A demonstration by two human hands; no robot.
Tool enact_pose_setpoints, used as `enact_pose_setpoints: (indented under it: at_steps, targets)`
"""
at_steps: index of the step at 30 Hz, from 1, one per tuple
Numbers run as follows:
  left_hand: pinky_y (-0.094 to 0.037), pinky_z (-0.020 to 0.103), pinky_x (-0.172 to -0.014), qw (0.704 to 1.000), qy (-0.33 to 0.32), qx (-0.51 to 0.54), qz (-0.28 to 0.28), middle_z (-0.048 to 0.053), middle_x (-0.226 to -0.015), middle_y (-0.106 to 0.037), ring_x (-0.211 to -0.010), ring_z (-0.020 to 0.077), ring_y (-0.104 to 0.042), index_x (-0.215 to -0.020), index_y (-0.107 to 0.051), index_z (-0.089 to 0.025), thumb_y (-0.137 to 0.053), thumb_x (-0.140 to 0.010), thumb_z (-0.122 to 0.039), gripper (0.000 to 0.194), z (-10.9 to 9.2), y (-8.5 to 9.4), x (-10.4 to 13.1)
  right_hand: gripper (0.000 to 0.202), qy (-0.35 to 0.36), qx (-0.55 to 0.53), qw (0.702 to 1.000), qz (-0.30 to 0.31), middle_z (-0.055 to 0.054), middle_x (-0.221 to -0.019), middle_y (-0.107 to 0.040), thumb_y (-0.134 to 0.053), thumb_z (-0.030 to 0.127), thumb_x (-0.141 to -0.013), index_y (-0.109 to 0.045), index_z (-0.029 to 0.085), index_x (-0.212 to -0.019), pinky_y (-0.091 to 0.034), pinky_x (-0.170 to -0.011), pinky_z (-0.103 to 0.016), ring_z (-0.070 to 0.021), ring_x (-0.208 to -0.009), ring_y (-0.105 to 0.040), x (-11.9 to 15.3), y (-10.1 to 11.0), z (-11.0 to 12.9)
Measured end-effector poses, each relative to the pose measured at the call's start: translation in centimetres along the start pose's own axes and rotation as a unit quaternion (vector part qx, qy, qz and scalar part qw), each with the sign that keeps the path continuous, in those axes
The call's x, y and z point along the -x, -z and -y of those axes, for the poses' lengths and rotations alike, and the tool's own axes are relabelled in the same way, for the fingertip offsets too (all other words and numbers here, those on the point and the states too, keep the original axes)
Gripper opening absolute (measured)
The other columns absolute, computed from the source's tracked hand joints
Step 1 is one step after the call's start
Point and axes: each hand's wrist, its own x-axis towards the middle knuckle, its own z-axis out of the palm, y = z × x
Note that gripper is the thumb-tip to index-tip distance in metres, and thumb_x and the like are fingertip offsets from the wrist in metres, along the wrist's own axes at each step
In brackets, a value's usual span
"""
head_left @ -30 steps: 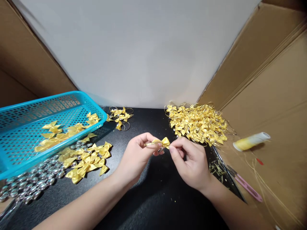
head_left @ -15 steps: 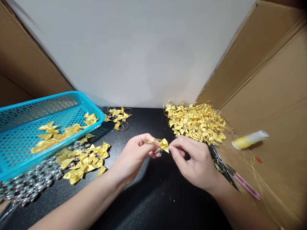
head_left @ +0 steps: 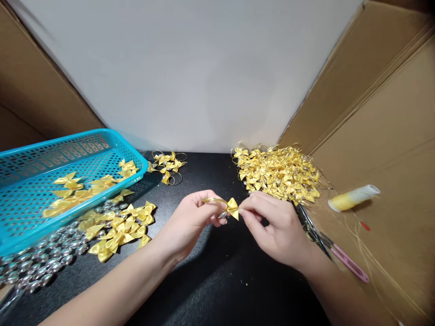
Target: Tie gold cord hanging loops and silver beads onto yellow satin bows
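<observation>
Over the black table, my left hand (head_left: 200,213) is closed on a thin gold wire ring (head_left: 213,199). A yellow satin bow (head_left: 233,208) sits at the ring's right end, and a bit of silver bead shows just under it by the fingertips. My right hand (head_left: 272,228) pinches at the bow's right side with thumb and forefinger; what lies between those fingertips is too small to make out. Behind my right hand lies a heap of finished-looking bow rings (head_left: 278,174), each with gold wire and some with silver beads.
A blue plastic basket (head_left: 131,147) with yellow bows stands at the left. Before it lie loose bows (head_left: 118,228) and silver beads (head_left: 50,253). Several bow rings (head_left: 168,165) rest at the back. At right are pink-handled snips (head_left: 350,262), a thread spool (head_left: 353,198) and cardboard (head_left: 384,113).
Both hands stay almost where they were. The bow has turned slightly between them, and the ring has tipped a little toward the left.
</observation>
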Motion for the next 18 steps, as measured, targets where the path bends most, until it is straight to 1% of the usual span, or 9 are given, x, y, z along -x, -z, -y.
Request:
enact_pose_setpoints:
  at_steps: [5,10,14,18]
  targets:
    - [-0.040,0.019,-0.052,1.000,-0.001,-0.018,0.004,-0.004,-0.053,-0.062,-0.052,0.0072,-0.055,-0.054,-0.061,-0.016,-0.066,-0.063,-0.014,0.011,-0.04,0.02,-0.10,0.022,-0.009,0.005,1.000,0.006,0.002,-0.064,-0.047,-0.047,0.005,-0.090,-0.052,0.018,-0.074,-0.035,-0.055,-0.023,-0.0100,-0.058,-0.043,0.01,-0.12,0.01]
    - [-0.040,0.018,-0.052,1.000,0.007,-0.006,0.006,-0.005,-0.052,-0.061,-0.052,0.0071,-0.055,-0.054,-0.062,-0.017,-0.066,-0.063,-0.013,0.011,0.06,0.03,-0.21,0.021,-0.011,0.003,1.000,-0.004,0.004,-0.063,-0.043,-0.048,0.004,-0.089,-0.051,0.018,-0.074,-0.033,-0.054,-0.023,-0.0091,-0.056,-0.040,0.06,-0.45,0.00]
    - [-0.040,0.018,-0.052,1.000,0.014,0.005,0.011,-0.004,-0.051,-0.061,-0.052,0.0072,-0.055,-0.054,-0.062,-0.016,-0.066,-0.064,-0.013,0.011,0.06,-0.01,-0.02,0.020,-0.018,0.001,1.000,-0.006,0.004,-0.063,-0.045,-0.048,0.005,-0.090,-0.052,0.018,-0.075,-0.033,-0.053,-0.023,-0.0091,-0.056,-0.040,0.19,-0.53,0.05]
    - [-0.040,0.018,-0.052,1.000,0.009,0.010,0.000,-0.004,-0.050,-0.060,-0.052,0.0071,-0.054,-0.055,-0.062,-0.016,-0.067,-0.064,-0.014,0.010,-0.06,-0.21,0.12,0.019,-0.034,-0.008,0.999,-0.026,0.004,-0.063,-0.047,-0.048,0.006,-0.089,-0.053,0.019,-0.075,-0.034,-0.052,-0.023,-0.0092,-0.054,-0.042,0.27,-0.80,0.15]
